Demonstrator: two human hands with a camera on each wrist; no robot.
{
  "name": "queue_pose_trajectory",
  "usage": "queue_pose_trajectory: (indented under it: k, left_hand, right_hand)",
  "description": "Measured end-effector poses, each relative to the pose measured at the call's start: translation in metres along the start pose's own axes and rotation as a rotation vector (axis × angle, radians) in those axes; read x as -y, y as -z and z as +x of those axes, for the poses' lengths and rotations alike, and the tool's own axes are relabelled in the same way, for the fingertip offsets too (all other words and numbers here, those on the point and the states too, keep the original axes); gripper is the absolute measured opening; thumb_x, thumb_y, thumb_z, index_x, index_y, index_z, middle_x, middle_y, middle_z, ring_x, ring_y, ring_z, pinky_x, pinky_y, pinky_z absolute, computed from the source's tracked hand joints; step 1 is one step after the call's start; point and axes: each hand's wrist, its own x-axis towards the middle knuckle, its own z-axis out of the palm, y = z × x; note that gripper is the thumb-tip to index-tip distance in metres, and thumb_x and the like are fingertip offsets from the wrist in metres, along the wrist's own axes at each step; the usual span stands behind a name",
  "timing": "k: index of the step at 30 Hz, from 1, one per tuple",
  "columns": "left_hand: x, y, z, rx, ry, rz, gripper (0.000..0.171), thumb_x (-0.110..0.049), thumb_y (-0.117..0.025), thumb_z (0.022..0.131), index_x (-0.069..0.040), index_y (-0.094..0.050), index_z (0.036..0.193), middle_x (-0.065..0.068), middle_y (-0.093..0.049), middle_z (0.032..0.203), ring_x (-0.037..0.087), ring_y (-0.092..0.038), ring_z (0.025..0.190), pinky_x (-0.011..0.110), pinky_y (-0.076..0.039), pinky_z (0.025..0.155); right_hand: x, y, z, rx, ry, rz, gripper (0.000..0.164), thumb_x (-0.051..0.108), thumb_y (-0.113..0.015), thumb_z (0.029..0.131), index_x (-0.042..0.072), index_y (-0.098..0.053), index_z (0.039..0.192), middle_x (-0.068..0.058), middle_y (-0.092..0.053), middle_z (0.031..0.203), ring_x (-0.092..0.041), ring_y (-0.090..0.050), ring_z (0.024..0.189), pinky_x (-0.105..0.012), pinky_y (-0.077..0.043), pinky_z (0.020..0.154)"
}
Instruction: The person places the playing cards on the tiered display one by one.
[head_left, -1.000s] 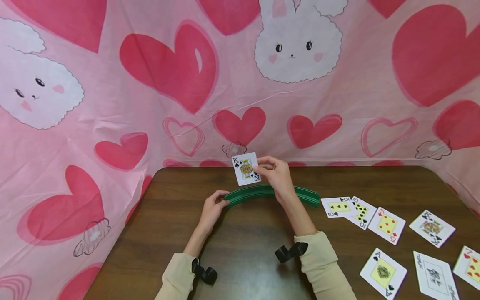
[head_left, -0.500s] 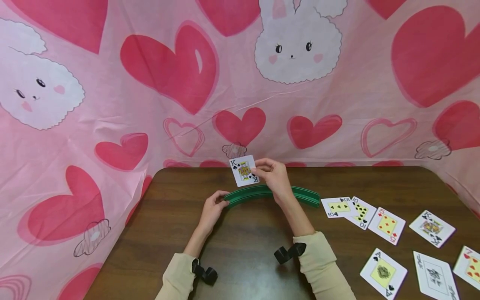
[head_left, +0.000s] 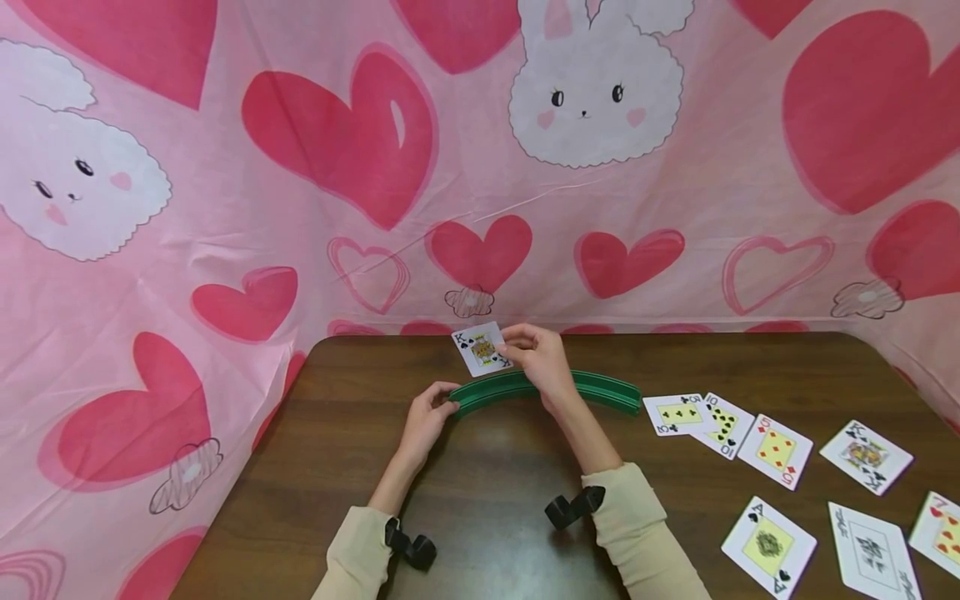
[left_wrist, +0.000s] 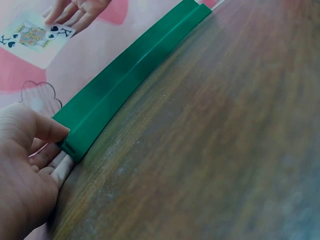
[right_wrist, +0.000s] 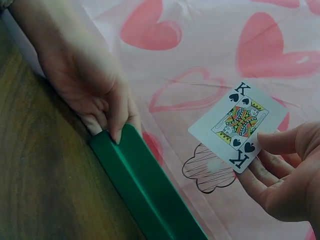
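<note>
A curved green card holder [head_left: 495,387] stands on the wooden table. My left hand [head_left: 424,421] pinches its left end between thumb and fingers, which the left wrist view shows close up. Above and behind the holder, my right hand [head_left: 546,362] holds a king of spades [head_left: 478,348] by its right edge, thumb on the face and fingers behind. The card [right_wrist: 241,125] is tilted, face towards me, and apart from the holder. In the head view my right hand and wrist cover part of the holder's middle.
To the right lie a six of clubs [head_left: 675,414], a ten [head_left: 722,427] and a five of diamonds [head_left: 776,451], overlapping or close together. Farther right are a king [head_left: 866,457], an ace of spades [head_left: 768,546], a joker [head_left: 872,550] and a seven [head_left: 941,529]. Pink cloth hangs behind.
My right hand has moved down and slightly left with the king of spades, and the card has tipped back. My left hand has stayed on the holder's end.
</note>
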Motion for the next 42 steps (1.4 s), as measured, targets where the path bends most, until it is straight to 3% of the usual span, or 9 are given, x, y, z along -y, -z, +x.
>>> queue_pose_trajectory:
  k: [16, 22, 28, 42]
  left_hand:
    - [0.001, -0.003, 0.001, -0.024, -0.025, 0.004, 0.025, 0.003, -0.061, 0.093, 0.005, -0.071, 0.115, 0.016, -0.070, 0.112, 0.018, -0.059, 0.096, 0.027, -0.045, 0.082]
    - [0.000, -0.002, 0.002, -0.016, -0.024, 0.026, 0.024, 0.006, -0.059, 0.093, 0.011, -0.068, 0.115, 0.022, -0.068, 0.114, 0.024, -0.058, 0.098, 0.028, -0.045, 0.081]
    - [0.004, -0.002, 0.002, -0.031, -0.020, 0.021, 0.025, 0.003, -0.063, 0.092, 0.005, -0.070, 0.117, 0.017, -0.068, 0.116, 0.020, -0.059, 0.097, 0.027, -0.045, 0.083]
    - [0.003, -0.001, 0.001, -0.025, -0.028, 0.018, 0.023, 0.001, -0.064, 0.092, 0.005, -0.069, 0.114, 0.015, -0.067, 0.109, 0.018, -0.057, 0.092, 0.028, -0.044, 0.081]
  right_hand:
    - [-0.018, -0.010, 0.002, 0.066, 0.047, -0.054, 0.014, -0.005, -0.070, 0.091, -0.007, -0.073, 0.104, -0.018, -0.075, 0.097, -0.021, -0.067, 0.088, -0.025, -0.051, 0.076]
    - [-0.022, -0.014, 0.002, 0.101, 0.045, -0.075, 0.013, -0.005, -0.070, 0.091, -0.006, -0.074, 0.104, -0.018, -0.075, 0.100, -0.024, -0.068, 0.090, -0.029, -0.053, 0.080]
    - [-0.030, -0.018, 0.003, 0.118, 0.058, -0.071, 0.011, -0.007, -0.069, 0.091, -0.006, -0.074, 0.101, -0.018, -0.075, 0.098, -0.023, -0.068, 0.088, -0.030, -0.053, 0.081]
    - [-0.034, -0.025, 0.001, 0.115, 0.068, -0.042, 0.010, -0.009, -0.070, 0.091, -0.007, -0.073, 0.100, -0.018, -0.075, 0.096, -0.027, -0.070, 0.088, -0.037, -0.057, 0.086]
